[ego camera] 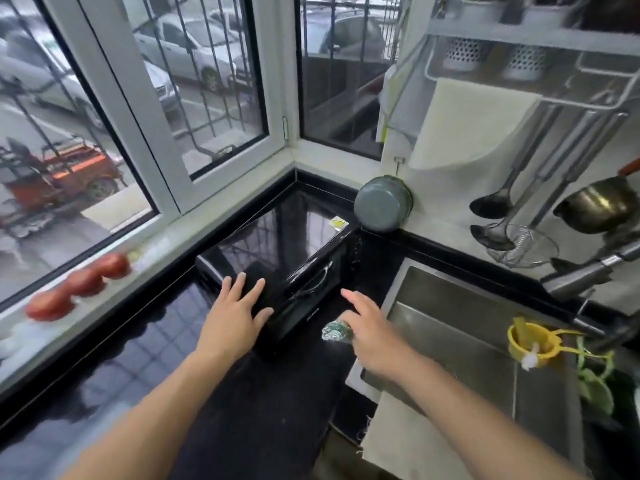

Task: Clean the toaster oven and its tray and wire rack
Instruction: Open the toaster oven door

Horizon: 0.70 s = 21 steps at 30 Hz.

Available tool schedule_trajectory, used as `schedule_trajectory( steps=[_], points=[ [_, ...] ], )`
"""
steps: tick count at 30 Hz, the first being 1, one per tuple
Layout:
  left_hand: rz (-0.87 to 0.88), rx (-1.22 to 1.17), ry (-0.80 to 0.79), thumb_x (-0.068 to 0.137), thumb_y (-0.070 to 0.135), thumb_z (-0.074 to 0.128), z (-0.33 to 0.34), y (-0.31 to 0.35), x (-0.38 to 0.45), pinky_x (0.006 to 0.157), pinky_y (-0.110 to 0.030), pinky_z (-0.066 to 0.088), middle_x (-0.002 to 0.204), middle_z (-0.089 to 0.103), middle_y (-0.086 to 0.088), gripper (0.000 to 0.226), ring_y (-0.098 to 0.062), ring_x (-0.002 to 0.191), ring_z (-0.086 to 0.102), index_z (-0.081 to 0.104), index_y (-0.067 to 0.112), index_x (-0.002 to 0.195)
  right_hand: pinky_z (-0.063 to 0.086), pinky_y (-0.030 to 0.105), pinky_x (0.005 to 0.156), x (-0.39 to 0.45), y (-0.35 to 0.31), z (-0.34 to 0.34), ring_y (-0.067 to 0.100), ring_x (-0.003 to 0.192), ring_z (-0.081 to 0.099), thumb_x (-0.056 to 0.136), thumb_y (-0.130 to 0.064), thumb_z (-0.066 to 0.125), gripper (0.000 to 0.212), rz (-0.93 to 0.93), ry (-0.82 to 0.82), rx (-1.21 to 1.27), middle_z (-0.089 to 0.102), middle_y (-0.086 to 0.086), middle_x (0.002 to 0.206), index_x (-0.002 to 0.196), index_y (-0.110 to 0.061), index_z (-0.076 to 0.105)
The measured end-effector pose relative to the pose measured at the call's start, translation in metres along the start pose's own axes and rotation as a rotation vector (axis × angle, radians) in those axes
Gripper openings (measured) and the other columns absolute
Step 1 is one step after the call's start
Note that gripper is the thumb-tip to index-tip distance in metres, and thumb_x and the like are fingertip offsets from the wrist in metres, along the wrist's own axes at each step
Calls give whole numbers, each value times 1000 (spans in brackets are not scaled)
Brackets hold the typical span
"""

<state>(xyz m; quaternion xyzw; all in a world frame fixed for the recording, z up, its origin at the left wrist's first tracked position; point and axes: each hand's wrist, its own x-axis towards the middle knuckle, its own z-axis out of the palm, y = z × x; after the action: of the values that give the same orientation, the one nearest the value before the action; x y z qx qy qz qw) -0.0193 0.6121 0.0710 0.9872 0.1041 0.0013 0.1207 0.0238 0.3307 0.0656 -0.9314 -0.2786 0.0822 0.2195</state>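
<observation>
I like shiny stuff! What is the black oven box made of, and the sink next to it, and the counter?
The black box-shaped toaster oven looks like glossy painted metal: its top mirrors the window bars. The grey rectangular sink looks like brushed stainless steel, with a dull silver sheen. The black polished countertop seems to be stone, perhaps granite: it reflects like glass, though I cannot be sure.

Black toaster oven [277,247], red tomatoes [85,282], yellow strainer [528,342]
</observation>
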Motion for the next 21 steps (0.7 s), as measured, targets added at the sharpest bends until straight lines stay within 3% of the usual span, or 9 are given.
schedule_trajectory(
  steps=[2, 4, 8, 11, 15, 17, 21],
  points=[
    [37, 8, 21, 105, 52, 49, 4, 0, -5, 124, -42, 30, 173, 21, 0, 62, -27, 161, 8, 31, 34, 163, 31, 41, 115, 29, -14, -2, 17, 154, -7, 84, 11, 45, 39, -136, -52, -89, 5, 0, 167, 111, -15, 57],
    [49, 42, 27, 106, 48, 50, 2, 2, -8, 118, -42, 41, 171, 25, 4, 59, -23, 161, 12, 33, 36, 162, 33, 43, 114, 48, -20, 1, 23, 155, -7, 83, 10, 47, 38, -212, -90, -211, 8, 8, 166, 112, -11, 58],
    [43, 53, 28, 107, 49, 47, -4, 6, -11, 111, -41, 50, 171, 25, 11, 56, -17, 160, 12, 33, 42, 161, 20, 44, 122, 65, -9, 8, 27, 154, 1, 84, 4, 55, 31, -302, -94, -381, 17, 12, 163, 112, -8, 61],
    [76, 88, 30, 108, 50, 45, -6, 4, -13, 117, -39, 43, 171, 24, 10, 56, -18, 160, 14, 32, 41, 161, 21, 42, 121, 74, -8, 5, 30, 150, 16, 83, 1, 56, 37, -355, -54, -436, 32, 14, 154, 118, -7, 62],
    [98, 81, 1, 107, 53, 42, -9, -8, -10, 127, -43, 26, 171, 24, 9, 56, -19, 160, 15, 33, 40, 161, 27, 43, 118, 46, -6, 8, 32, 141, 28, 78, 0, 57, 35, -340, 1, -447, 44, 14, 143, 112, -8, 64],
    [94, 82, -3, 107, 54, 40, -6, -14, -8, 128, -44, 23, 171, 21, 10, 56, -17, 160, 13, 32, 41, 161, 20, 44, 122, 13, 12, 20, 34, 147, 20, 76, 4, 58, 43, -270, -16, -407, 38, 16, 150, 117, -8, 63],
    [45, 91, 27, 109, 44, 43, 3, -3, -6, 128, -47, 22, 171, 23, 7, 53, -21, 160, 14, 35, 37, 161, -2, 40, 123, -51, 52, 48, 30, 154, -6, 86, 10, 50, 53, -186, -149, -320, 7, 14, 166, 136, -7, 51]
  ],
)
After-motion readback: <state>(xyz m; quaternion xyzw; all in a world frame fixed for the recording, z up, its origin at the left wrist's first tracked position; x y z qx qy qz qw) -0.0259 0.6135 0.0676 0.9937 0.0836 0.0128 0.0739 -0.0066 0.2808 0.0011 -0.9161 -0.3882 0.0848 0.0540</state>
